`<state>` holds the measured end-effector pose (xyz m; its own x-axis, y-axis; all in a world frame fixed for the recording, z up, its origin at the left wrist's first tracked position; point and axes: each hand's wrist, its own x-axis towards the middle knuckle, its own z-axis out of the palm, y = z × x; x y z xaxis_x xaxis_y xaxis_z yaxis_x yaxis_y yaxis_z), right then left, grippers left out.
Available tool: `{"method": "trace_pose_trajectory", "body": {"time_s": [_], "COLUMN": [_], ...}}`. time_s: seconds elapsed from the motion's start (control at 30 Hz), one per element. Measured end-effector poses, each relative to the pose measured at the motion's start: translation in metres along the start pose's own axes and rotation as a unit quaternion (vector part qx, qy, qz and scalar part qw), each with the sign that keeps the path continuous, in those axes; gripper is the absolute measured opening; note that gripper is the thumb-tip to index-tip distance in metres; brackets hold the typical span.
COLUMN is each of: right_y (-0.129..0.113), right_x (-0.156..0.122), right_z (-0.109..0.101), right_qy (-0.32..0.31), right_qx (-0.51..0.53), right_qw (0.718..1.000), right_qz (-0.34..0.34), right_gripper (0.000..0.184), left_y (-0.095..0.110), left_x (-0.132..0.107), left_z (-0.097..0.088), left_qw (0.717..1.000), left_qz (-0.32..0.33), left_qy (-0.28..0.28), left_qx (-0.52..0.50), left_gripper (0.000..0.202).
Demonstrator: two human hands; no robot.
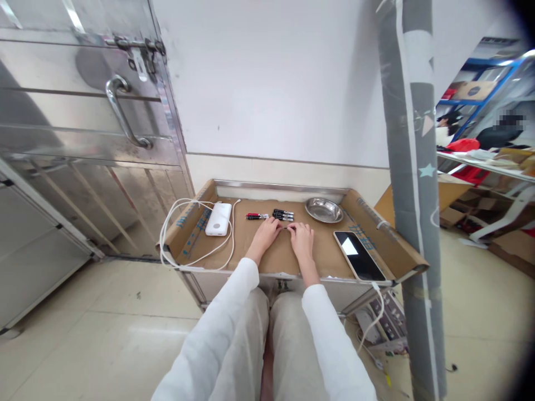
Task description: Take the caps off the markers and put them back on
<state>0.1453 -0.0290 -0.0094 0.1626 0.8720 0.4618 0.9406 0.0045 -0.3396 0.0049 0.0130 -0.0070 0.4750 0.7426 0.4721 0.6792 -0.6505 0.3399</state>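
Observation:
My left hand [266, 236] and my right hand [301, 238] rest low over the brown cardboard-lined table [242, 262], fingers pinched and facing each other. Between their fingertips runs a small thin dark piece, too small to name. Just beyond the hands lie several black pens [283, 214], side by side. A red pen [256, 216] lies to their left, above my left hand. The shallow round metal dish [324, 210] sits further back, to the right of the pens.
A white power bank [218, 219] with a looped white cable [167, 234] lies on the left. At right is a phone [359, 256], a white cable hanging below it. Raised cardboard sides border the table. A grey wrapped pole [418, 223] stands close on the right; people are beyond.

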Motion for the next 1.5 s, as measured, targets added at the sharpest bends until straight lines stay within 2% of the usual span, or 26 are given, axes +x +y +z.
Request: {"method": "trace_pose_trajectory", "body": {"time_s": [0.33, 0.5, 0.6, 0.7, 0.87, 1.03, 1.13, 1.3, 1.5], "right_y": [0.0, -0.001, -0.001, -0.002, -0.003, -0.005, -0.005, -0.004, -0.006], "right_x": [0.0, -0.001, -0.002, -0.002, -0.001, -0.001, -0.001, -0.002, -0.001], "right_z": [-0.001, -0.001, -0.001, -0.003, -0.006, -0.009, -0.01, -0.009, -0.01], "right_qy": [-0.025, -0.007, 0.014, 0.03, 0.043, 0.044, 0.047, 0.051, 0.032], "right_qx": [-0.011, -0.012, -0.003, 0.016, 0.041, 0.053, 0.056, 0.043, 0.021], "right_qw": [0.999, 0.999, 1.0, 0.999, 0.998, 0.997, 0.996, 0.997, 0.999], "right_qz": [-0.042, -0.04, -0.018, 0.002, 0.018, 0.037, 0.046, 0.048, 0.032], "right_gripper": [0.024, 0.023, 0.021, 0.022, 0.024, 0.025, 0.027, 0.028, 0.027], "left_y": [-0.002, -0.002, -0.002, -0.002, 0.003, 0.006, 0.006, 0.006, 0.006], "left_x": [0.0, -0.001, -0.002, -0.003, -0.004, -0.004, -0.003, -0.003, -0.003], "left_z": [0.003, 0.004, 0.007, 0.008, 0.004, 0.0, -0.001, -0.001, -0.002], "left_qw": [0.998, 1.0, 1.0, 0.999, 0.999, 0.998, 0.998, 0.999, 0.999], "left_qz": [-0.001, 0.004, 0.0, 0.005, 0.008, 0.016, 0.025, -0.002, 0.001], "left_qy": [0.003, 0.013, -0.007, -0.027, -0.01, -0.021, -0.025, 0.011, 0.033], "left_qx": [-0.067, -0.003, 0.029, 0.039, 0.047, 0.054, 0.05, 0.04, 0.037], "left_gripper": [0.017, 0.045, 0.051, 0.048, 0.041, 0.022, 0.017, 0.015, 0.013]}}
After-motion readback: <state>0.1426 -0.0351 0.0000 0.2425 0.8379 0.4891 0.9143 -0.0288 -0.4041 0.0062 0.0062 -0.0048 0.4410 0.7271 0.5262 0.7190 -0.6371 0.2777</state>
